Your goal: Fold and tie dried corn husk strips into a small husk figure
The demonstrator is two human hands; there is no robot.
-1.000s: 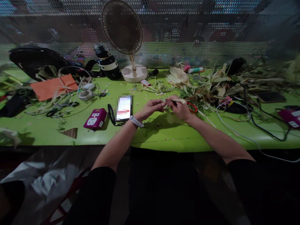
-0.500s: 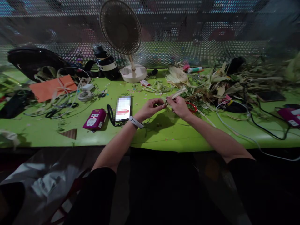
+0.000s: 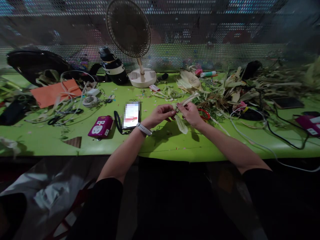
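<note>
Pale corn husk strips (image 3: 181, 124) are pinched between my two hands above the green table (image 3: 160, 146). One strip hangs down below the fingers, and a rolled pale piece sticks out up and to the right. My left hand (image 3: 162, 115), with a white wristband above it, has its fingers closed at the husk's left end. My right hand (image 3: 191, 114) grips the husk between thumb and fingers. The exact point where the fingertips meet is too small to make out. Close beyond my right hand lie red-handled scissors (image 3: 205, 114), partly covered by husk scraps.
A heap of dried husks (image 3: 225, 93) spreads over the right side. Left of my hands are a phone (image 3: 131, 115) and a purple power socket (image 3: 100, 126). A fan (image 3: 141, 78), a dark bottle (image 3: 115, 71) and orange paper (image 3: 56, 93) stand or lie behind. Cables cross both sides.
A pale husk strip that was a faint blur below my fingers now hangs plainly between my hands. Both hands have stayed almost in place.
</note>
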